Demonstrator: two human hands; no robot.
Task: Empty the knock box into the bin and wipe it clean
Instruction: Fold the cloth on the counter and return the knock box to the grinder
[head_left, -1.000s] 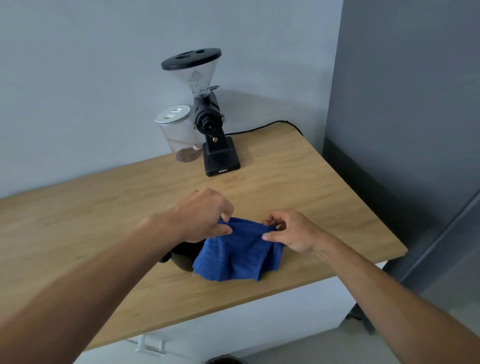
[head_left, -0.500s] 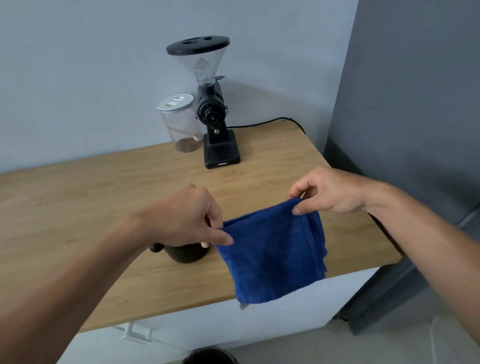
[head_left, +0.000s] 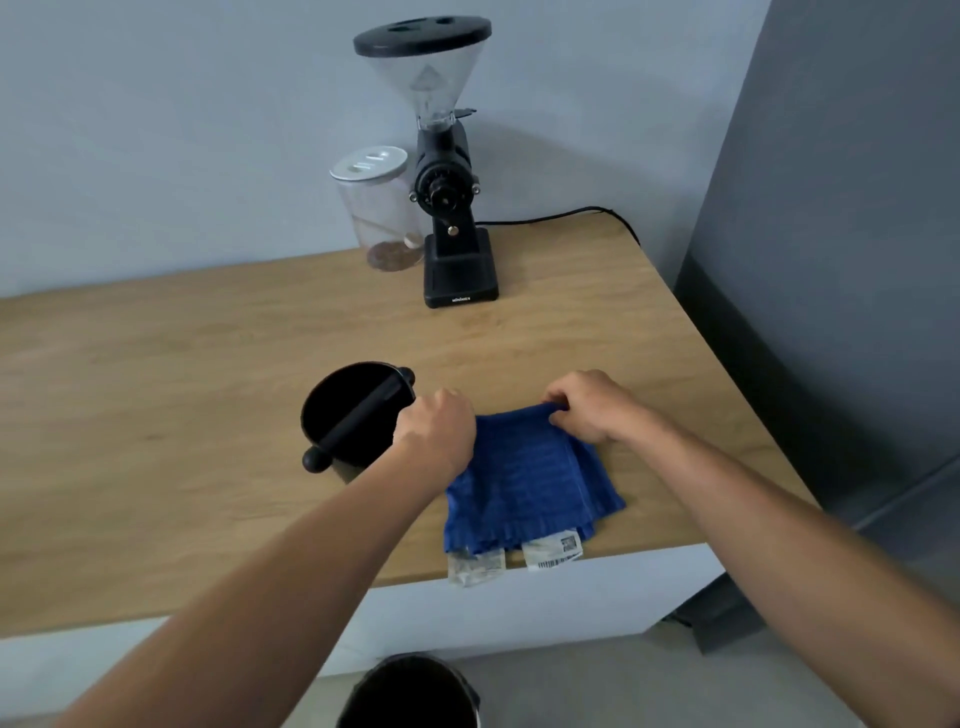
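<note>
Both hands sit just below the middle of the frame, each closed on a far corner of the blue cloth (head_left: 524, 478). The left hand (head_left: 439, 428) pinches the corner nearer the knock box, the right hand (head_left: 587, 405) the other, its fingers curled under the folded edge. The cloth lies flat and folded on the tabletop (head_left: 182, 364), its near hem at the front edge, with two white tags (head_left: 550, 551) hanging over.

The knock box (head_left: 353, 410) stands upright on the tabletop immediately left of the left hand, touching it or nearly so; I cannot tell which. Its black bar runs diagonally from a knob at lower left to the rim at upper right. The left hand is clearly nearer, so it would likely steady the box while the right brings the cloth across.

The inside of the box is uniformly dark, so whether grounds remain cannot be seen. The bin (head_left: 410, 691) is cut off at the bottom edge, below the tabletop. The grinder (head_left: 452, 208) and jar (head_left: 379, 208) stand well apart, at upper centre.
</note>
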